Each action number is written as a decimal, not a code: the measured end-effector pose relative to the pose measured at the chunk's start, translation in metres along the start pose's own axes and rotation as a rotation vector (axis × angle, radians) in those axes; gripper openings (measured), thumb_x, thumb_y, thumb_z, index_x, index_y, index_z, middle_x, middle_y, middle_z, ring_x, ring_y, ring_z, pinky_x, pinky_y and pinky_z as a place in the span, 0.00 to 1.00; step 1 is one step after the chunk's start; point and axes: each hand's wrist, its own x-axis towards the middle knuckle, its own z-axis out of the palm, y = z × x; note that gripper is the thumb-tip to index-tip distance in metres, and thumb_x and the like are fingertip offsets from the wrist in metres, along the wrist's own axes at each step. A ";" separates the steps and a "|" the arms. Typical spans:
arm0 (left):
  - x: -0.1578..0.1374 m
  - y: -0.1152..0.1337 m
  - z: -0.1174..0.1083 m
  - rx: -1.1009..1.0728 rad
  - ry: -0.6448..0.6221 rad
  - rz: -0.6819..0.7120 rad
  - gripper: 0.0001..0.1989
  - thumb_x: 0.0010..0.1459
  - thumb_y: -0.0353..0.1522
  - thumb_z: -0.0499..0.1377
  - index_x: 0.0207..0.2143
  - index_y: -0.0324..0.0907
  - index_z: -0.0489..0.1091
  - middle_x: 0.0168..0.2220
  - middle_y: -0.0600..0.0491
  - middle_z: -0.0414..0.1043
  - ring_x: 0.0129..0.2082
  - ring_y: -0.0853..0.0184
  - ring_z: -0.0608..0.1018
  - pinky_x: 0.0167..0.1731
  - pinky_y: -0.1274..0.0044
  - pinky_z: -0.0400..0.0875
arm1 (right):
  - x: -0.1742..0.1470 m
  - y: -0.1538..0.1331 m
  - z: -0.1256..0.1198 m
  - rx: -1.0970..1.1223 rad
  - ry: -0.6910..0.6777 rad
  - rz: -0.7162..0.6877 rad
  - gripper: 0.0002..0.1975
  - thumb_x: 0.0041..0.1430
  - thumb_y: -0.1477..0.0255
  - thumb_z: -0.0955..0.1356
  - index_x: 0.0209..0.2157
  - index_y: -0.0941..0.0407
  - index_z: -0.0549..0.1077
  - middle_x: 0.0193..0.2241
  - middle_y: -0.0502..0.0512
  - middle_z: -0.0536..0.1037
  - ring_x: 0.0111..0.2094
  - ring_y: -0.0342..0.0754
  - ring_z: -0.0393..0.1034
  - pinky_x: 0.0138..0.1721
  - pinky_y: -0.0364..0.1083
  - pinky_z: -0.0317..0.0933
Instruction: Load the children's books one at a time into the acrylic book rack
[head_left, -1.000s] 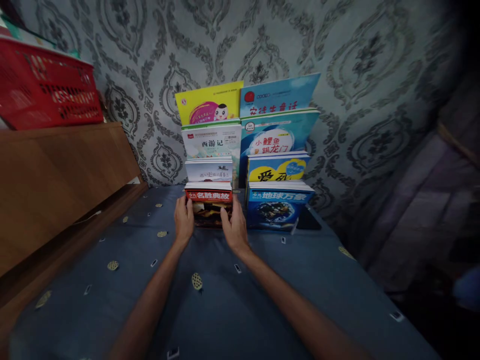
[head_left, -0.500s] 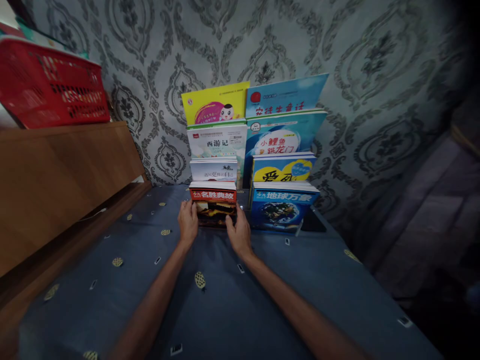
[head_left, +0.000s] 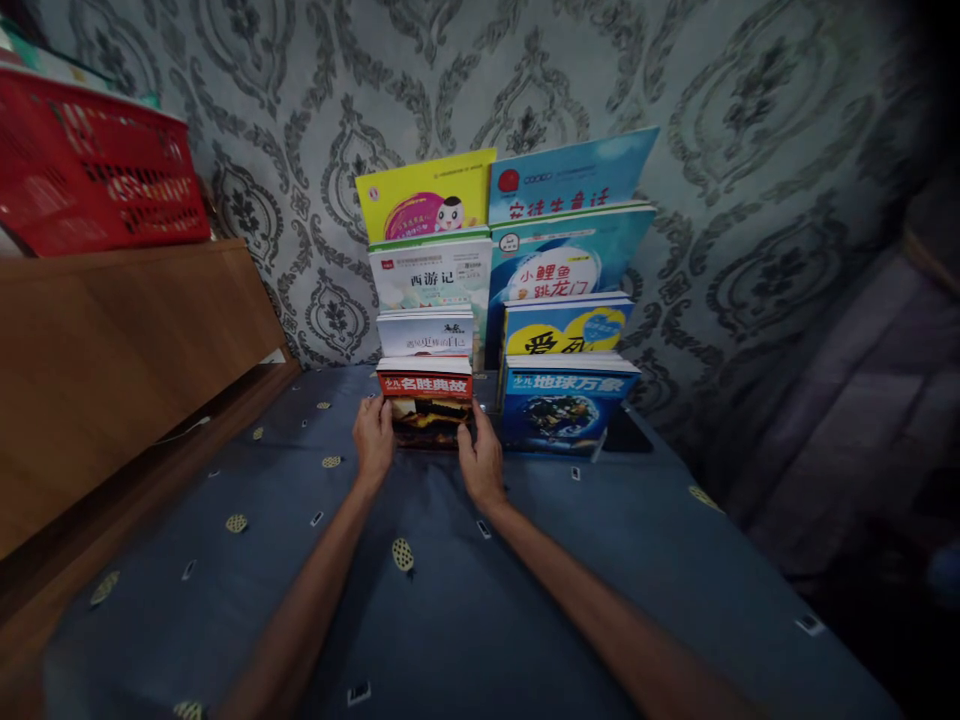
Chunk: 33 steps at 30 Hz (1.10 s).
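Observation:
A small stack of upright books with a red title band (head_left: 426, 386) stands at the front of the left column. My left hand (head_left: 373, 440) grips its left edge, and my right hand (head_left: 480, 455) grips its right edge, thumb toward the front cover. Some of the fingers are hidden behind the covers. Just behind are a pale book (head_left: 425, 337), a white storybook (head_left: 429, 275) and a yellow book (head_left: 427, 200). In the right column, blue earth-cover books (head_left: 562, 410) stand in front of blue-and-yellow books (head_left: 566, 328), a teal book (head_left: 570, 255) and a blue book (head_left: 574, 175).
Beneath everything lies a dark blue patterned sheet (head_left: 442, 620). Grey patterned wallpaper (head_left: 315, 200) rises behind the books. On the left, a red basket (head_left: 97, 165) sits on a wooden headboard-like panel (head_left: 135, 370). Dim draped fabric (head_left: 840, 420) hangs at the right.
The view has shifted slightly, so the books sit a little higher in the picture. Both hands keep their places at the sides of the red-banded books; the right thumb has moved slightly rightward.

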 end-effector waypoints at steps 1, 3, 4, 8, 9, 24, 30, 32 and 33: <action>0.000 0.000 0.000 -0.002 0.001 0.001 0.16 0.69 0.36 0.48 0.39 0.43 0.75 0.33 0.50 0.70 0.37 0.61 0.73 0.40 0.71 0.68 | 0.000 0.000 0.001 -0.010 0.002 -0.004 0.26 0.66 0.66 0.59 0.62 0.59 0.67 0.59 0.67 0.74 0.60 0.58 0.68 0.61 0.60 0.62; 0.001 -0.001 0.000 -0.005 0.005 0.002 0.16 0.69 0.37 0.48 0.39 0.43 0.75 0.33 0.49 0.71 0.37 0.60 0.73 0.41 0.70 0.68 | -0.001 0.000 0.004 -0.043 0.007 -0.011 0.27 0.65 0.67 0.59 0.63 0.59 0.66 0.59 0.67 0.73 0.59 0.58 0.68 0.60 0.61 0.62; 0.001 -0.001 0.000 -0.006 0.002 0.004 0.16 0.69 0.37 0.48 0.39 0.43 0.74 0.34 0.48 0.71 0.38 0.59 0.73 0.41 0.69 0.69 | -0.001 0.000 0.005 -0.063 0.011 -0.013 0.28 0.64 0.68 0.59 0.64 0.59 0.65 0.59 0.67 0.73 0.59 0.59 0.68 0.60 0.61 0.62; 0.001 -0.001 -0.003 -0.007 -0.024 0.021 0.16 0.69 0.38 0.48 0.39 0.43 0.73 0.35 0.48 0.71 0.39 0.59 0.73 0.44 0.68 0.69 | 0.002 -0.006 0.007 -0.102 0.022 -0.009 0.28 0.62 0.70 0.60 0.63 0.61 0.65 0.56 0.69 0.74 0.57 0.60 0.68 0.58 0.61 0.63; 0.001 0.000 -0.003 -0.010 -0.027 0.028 0.16 0.69 0.38 0.48 0.40 0.43 0.73 0.35 0.48 0.71 0.39 0.59 0.74 0.45 0.68 0.69 | 0.005 -0.009 0.005 -0.097 0.027 -0.011 0.27 0.62 0.70 0.60 0.62 0.61 0.66 0.54 0.69 0.75 0.56 0.60 0.69 0.57 0.61 0.64; 0.012 -0.002 -0.006 -0.317 -0.066 -0.044 0.17 0.63 0.42 0.57 0.49 0.42 0.72 0.47 0.47 0.75 0.48 0.59 0.76 0.50 0.69 0.70 | 0.057 -0.043 -0.010 0.158 0.063 -0.084 0.18 0.61 0.65 0.67 0.51 0.55 0.70 0.46 0.61 0.77 0.48 0.57 0.72 0.52 0.57 0.67; 0.018 -0.006 -0.002 -0.408 -0.073 -0.086 0.14 0.54 0.36 0.59 0.43 0.43 0.70 0.41 0.51 0.76 0.43 0.61 0.77 0.44 0.72 0.73 | 0.061 -0.044 -0.011 0.171 0.038 -0.045 0.20 0.56 0.66 0.71 0.49 0.54 0.69 0.45 0.60 0.76 0.48 0.56 0.71 0.51 0.56 0.66; 0.018 -0.006 -0.002 -0.424 -0.071 -0.099 0.13 0.55 0.37 0.59 0.43 0.44 0.70 0.41 0.51 0.77 0.43 0.62 0.77 0.43 0.72 0.73 | 0.060 -0.045 -0.011 0.141 0.040 -0.029 0.18 0.55 0.66 0.71 0.47 0.54 0.69 0.43 0.59 0.76 0.47 0.56 0.71 0.50 0.56 0.66; 0.018 -0.006 -0.002 -0.433 -0.079 -0.109 0.14 0.56 0.38 0.59 0.44 0.44 0.70 0.42 0.51 0.77 0.43 0.62 0.77 0.44 0.72 0.73 | 0.060 -0.046 -0.011 0.125 0.041 -0.026 0.17 0.55 0.66 0.71 0.45 0.54 0.69 0.42 0.58 0.75 0.46 0.56 0.71 0.50 0.55 0.66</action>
